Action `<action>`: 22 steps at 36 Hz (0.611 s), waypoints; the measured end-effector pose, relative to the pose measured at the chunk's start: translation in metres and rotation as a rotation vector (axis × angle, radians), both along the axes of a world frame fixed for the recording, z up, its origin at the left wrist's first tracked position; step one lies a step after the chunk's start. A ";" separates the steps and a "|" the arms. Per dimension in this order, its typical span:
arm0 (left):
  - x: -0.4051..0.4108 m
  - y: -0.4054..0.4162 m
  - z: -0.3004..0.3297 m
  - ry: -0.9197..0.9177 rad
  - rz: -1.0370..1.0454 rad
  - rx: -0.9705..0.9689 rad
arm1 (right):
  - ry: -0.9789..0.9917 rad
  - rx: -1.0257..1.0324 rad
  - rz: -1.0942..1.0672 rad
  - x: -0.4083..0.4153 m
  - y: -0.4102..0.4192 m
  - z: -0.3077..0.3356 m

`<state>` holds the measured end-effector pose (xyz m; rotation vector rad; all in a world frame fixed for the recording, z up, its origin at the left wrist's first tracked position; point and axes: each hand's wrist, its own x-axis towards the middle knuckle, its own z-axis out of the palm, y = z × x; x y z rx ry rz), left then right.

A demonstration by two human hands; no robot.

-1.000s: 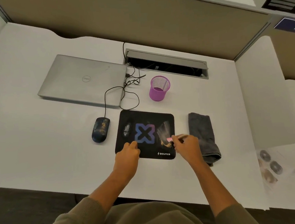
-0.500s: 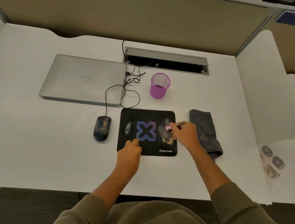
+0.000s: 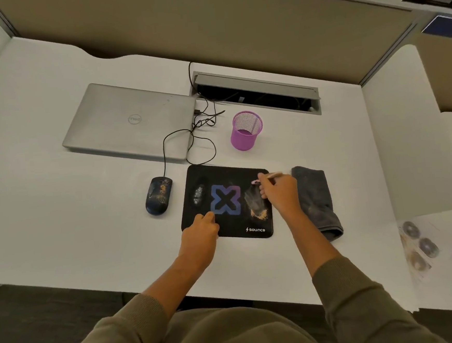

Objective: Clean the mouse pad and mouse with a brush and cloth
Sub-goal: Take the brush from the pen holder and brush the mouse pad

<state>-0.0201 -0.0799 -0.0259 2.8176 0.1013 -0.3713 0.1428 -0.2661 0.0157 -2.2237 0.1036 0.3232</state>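
Note:
A black mouse pad (image 3: 227, 171) with a blue X lies on the white desk, with pale and orange dust smears on its right side and a pale patch on its left. My left hand (image 3: 200, 231) presses on the pad's near left part. My right hand (image 3: 278, 191) grips a small brush (image 3: 272, 175) over the pad's far right part, pink ferrule pointing down at the pad. A dark wired mouse (image 3: 158, 195), speckled with orange dust, sits left of the pad. A folded grey cloth (image 3: 316, 199) lies right of the pad.
A closed silver laptop (image 3: 129, 122) lies at the back left, with the mouse cable looping beside it. A purple mesh cup (image 3: 245, 131) stands behind the pad. A cable slot (image 3: 256, 93) is cut in the desk. A white partition (image 3: 411, 135) stands at the right.
My right hand has drawn the brush away from me, from the pad's near right part to its far right part. My left hand stays on the pad.

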 end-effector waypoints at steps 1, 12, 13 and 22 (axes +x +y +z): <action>0.000 0.000 0.000 0.000 0.000 -0.001 | 0.018 -0.008 0.019 -0.006 -0.001 -0.002; -0.002 -0.001 -0.001 -0.026 0.002 0.015 | 0.095 -0.096 0.122 -0.056 -0.023 -0.002; -0.002 -0.001 -0.001 -0.025 0.002 0.013 | 0.072 -0.070 0.101 -0.049 -0.019 0.000; -0.001 0.000 0.000 -0.026 0.010 -0.007 | 0.087 0.022 0.070 -0.031 0.006 -0.008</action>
